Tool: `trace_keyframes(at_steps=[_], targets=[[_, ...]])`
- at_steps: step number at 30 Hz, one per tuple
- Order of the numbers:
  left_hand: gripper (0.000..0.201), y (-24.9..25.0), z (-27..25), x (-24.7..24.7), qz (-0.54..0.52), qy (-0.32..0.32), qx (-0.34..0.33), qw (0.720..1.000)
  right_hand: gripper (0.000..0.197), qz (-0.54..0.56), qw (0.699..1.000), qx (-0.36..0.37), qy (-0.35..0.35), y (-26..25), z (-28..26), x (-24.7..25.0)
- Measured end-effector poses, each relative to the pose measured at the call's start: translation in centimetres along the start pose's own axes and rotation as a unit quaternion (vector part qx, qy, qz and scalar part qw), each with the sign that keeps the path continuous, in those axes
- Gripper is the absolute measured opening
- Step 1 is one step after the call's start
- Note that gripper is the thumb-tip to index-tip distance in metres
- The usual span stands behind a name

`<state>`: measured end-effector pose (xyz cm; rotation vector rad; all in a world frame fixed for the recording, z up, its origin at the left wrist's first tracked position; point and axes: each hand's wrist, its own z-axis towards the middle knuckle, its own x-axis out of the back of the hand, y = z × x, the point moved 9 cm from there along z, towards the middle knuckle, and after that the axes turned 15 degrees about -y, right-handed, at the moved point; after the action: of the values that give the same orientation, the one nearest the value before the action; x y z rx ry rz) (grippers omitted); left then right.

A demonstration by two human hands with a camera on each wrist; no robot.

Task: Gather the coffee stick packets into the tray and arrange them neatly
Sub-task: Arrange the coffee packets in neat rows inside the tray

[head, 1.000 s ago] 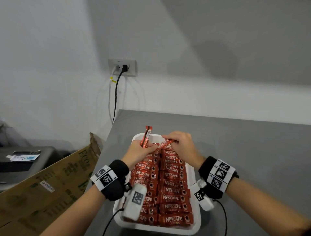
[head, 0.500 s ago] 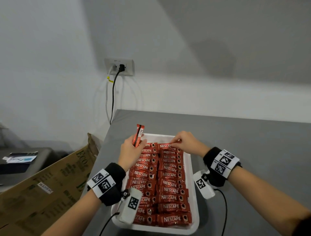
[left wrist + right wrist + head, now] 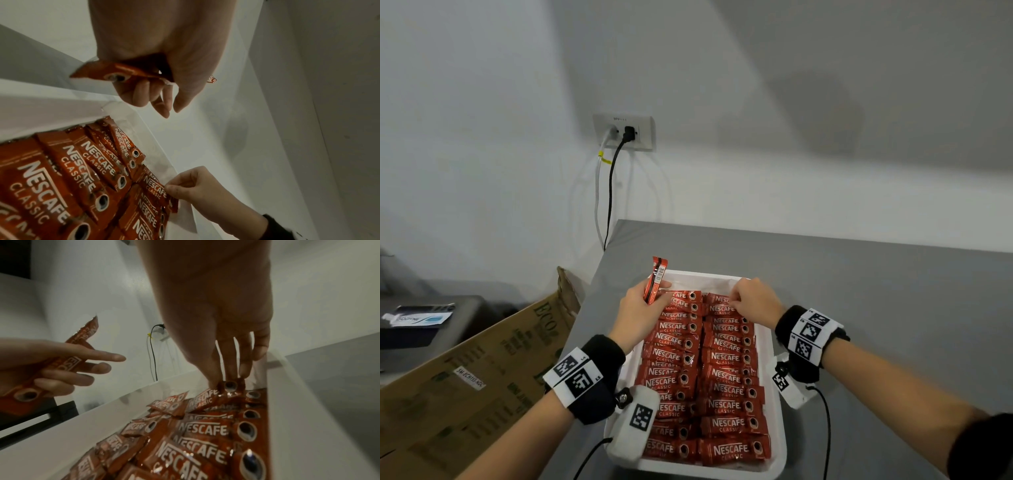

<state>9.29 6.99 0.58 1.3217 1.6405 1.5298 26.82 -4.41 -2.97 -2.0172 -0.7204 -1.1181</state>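
Note:
A white tray (image 3: pixel 778 349) on the grey table holds two neat columns of red coffee stick packets (image 3: pixel 729 390). My left hand (image 3: pixel 641 308) grips a few upright red packets (image 3: pixel 656 278) over the tray's far left corner; the left wrist view shows these held packets (image 3: pixel 115 73) in the curled fingers. My right hand (image 3: pixel 751 299) pinches the end of the top packet (image 3: pixel 717 301) of the right column, at the tray's far end. In the right wrist view the fingertips (image 3: pixel 232 378) pinch that packet (image 3: pixel 207 400) by its end.
A brown cardboard box (image 3: pixel 472 383) stands off the table's left edge. A wall socket (image 3: pixel 624 132) with cables hangs behind the table. Bare grey tabletop (image 3: pixel 893 308) lies to the right of the tray. A dark unit with a sachet (image 3: pixel 417 318) sits far left.
My right hand took one packet from the left hand's bunch, carried it down to the far end of the right column and now pinches it there. The left hand stayed put with its packets.

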Motion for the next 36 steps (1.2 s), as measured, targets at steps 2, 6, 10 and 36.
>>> trace_keyframes(at_steps=[2,6,10,36], targets=[[0.006,0.0,0.1,-0.1,-0.007,-0.001,0.000,1.000,0.019,-0.039,0.999,-0.014,0.005,0.0,-0.1,-0.1],[0.010,0.0,0.1,-0.4,-0.019,-0.003,-0.001,1.000,0.019,-0.061,0.997,-0.035,0.017,0.3,-0.1,0.4],[0.009,0.2,0.0,-0.4,-0.025,-0.003,-0.006,1.000,0.019,-0.077,0.996,-0.043,0.005,0.6,0.0,0.4],[0.021,-0.1,0.4,-1.2,-0.068,-0.036,0.008,0.997,0.009,0.330,0.927,0.138,0.117,-4.3,-5.9,4.0]])
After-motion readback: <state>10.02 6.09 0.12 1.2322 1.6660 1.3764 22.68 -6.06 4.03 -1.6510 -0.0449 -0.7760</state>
